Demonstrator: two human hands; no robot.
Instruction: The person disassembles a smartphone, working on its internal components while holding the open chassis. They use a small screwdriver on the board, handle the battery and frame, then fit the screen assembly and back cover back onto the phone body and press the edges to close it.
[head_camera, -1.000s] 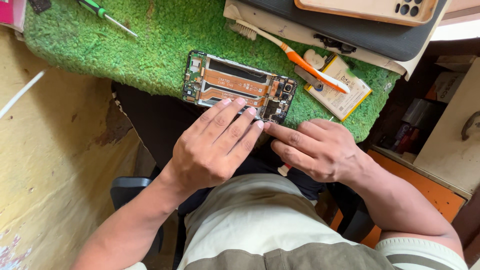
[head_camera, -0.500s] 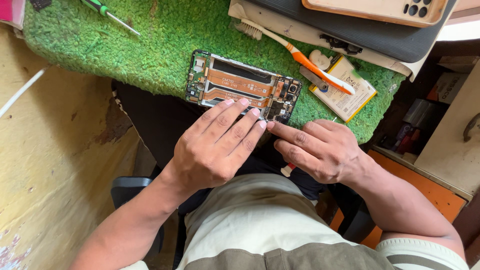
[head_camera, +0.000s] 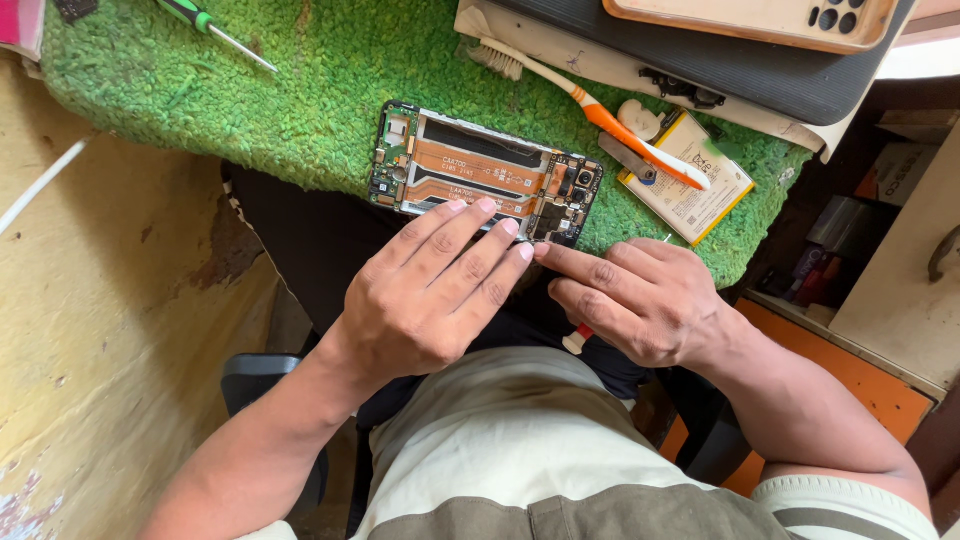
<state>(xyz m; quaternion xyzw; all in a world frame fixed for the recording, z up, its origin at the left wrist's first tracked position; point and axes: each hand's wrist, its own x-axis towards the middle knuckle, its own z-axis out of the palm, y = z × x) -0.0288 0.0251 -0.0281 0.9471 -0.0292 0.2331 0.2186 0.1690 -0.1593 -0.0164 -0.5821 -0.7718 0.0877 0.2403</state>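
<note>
Worked at the near edge of the green mat (head_camera: 300, 90), over an opened phone (head_camera: 480, 170) lying lengthwise there with its board and copper-coloured ribbon cables facing up. Laid the left hand (head_camera: 430, 300) flat across the phone's near long side, fingers stretched out and close together, tips resting on the frame, clamped on nothing. Set the right hand (head_camera: 640, 300) beside it, index fingertip meeting the phone's near right corner and almost touching the left fingertips. Showed a red and white handle (head_camera: 577, 340) poking out below the right palm; could not tell whether the curled fingers were gripping it.

Judged the stripping to be well along: rear cover off, battery bay bare, and a flat battery (head_camera: 690, 185) lying loose just right of the phone, near the mat's right edge. Found the board and cables seated in the frame, so apparently not yet lifted.

Noted an orange and white toothbrush (head_camera: 590, 105) lying across the battery's far corner, and a green-handled screwdriver (head_camera: 210, 28) at the far left edge.
</note>
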